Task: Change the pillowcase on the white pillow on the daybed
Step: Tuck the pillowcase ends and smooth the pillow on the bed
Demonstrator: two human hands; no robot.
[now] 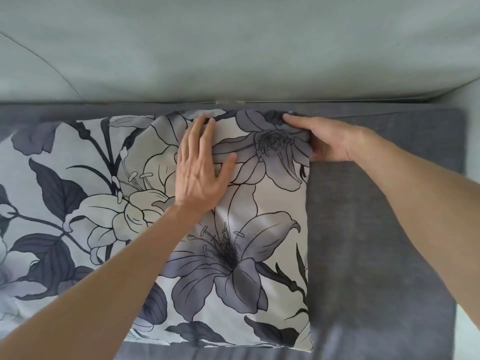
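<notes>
Grey daybed cushion (376, 229) below a pale wall (233, 48). Floral pillowcase (246, 255), lilies in grey and white, lies flat on the cushion, covering its left and middle; pillow inside not visible. Left hand (200, 167) lies palm down on the case's upper middle, fingers straight and slightly spread, pressing the cloth. Right hand (324, 141) at the case's far right corner, fingers curled round the edge, gripping it; fingertips hidden under fabric.
</notes>
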